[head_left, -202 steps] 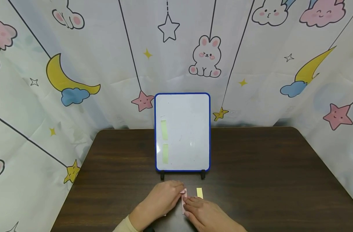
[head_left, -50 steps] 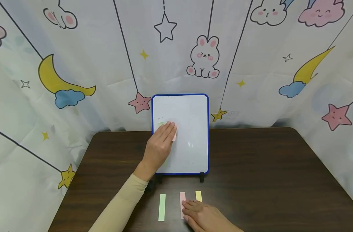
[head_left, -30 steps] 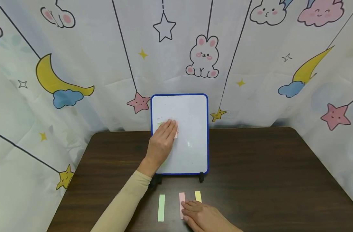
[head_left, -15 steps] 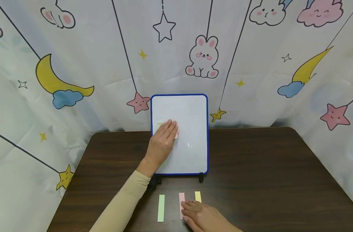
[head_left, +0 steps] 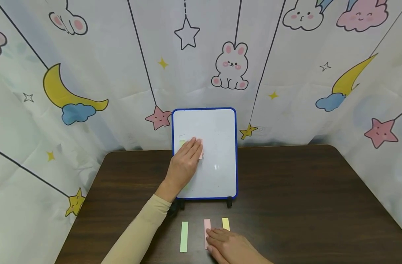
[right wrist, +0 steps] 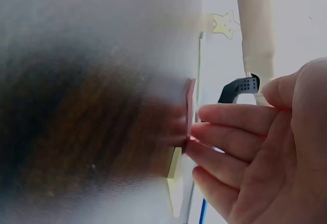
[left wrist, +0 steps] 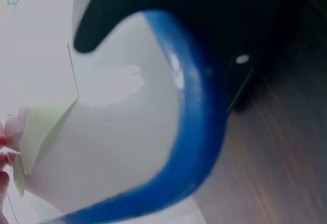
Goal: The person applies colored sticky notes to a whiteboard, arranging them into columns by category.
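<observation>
A person's left hand, fingers straight and side by side, presses a pink note to a white board. The note lies mostly beneath those fingers, near the upper green note; only a sliver of the lower green note shows past the hand. The right hand, fingers also straight, rests against a pink pad and partly covers a yellow pad.

Too light a press could let the pink note drop on release; too hard a push might tip the board on its stand. Green paper juts from the board in the left wrist view, and a brush of the sleeve could peel it.

Counted: two hands, one board, one pink note, two green; on the surface, one green pad, one pink, one yellow; two stand feet.
</observation>
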A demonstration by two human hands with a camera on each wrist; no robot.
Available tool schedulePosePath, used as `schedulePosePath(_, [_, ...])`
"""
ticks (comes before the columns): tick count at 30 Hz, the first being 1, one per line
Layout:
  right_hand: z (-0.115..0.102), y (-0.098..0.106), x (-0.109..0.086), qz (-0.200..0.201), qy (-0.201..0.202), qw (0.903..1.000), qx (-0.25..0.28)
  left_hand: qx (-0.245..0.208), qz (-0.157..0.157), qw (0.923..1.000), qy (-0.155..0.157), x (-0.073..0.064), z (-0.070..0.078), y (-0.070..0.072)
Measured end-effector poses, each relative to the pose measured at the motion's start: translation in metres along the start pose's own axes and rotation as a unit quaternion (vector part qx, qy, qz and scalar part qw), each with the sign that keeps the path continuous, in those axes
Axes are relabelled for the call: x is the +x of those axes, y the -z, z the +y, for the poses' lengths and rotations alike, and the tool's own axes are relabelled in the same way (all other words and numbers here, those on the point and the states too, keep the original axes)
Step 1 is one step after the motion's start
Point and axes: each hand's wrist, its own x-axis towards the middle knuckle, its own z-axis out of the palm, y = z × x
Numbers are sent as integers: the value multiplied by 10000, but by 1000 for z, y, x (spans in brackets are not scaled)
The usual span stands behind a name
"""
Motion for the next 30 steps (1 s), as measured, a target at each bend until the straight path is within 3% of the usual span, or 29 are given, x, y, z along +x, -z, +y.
schedulePosePath(9, [-1,7,1,-133,-158,9994,260,-42,-143,9999,-3,0,0,1])
schedulePosePath(15, [1,14,-1,362,-85,9993,-40,-67,-168,9998,-14,0,-1,2])
schedulePosePath(20, [8,19,-3,423,-923,9947,166,6,-293,9996,-41,-1,-1,3])
schedulePosePath(25, [23,21,-2,985,-1547,9830,76,59,-383,9992,-19,-1,-1,4])
schedulePosePath(30, [38,21,0,1739,-1601,9709,-377,64,-388,9992,14,-2,-1,5])
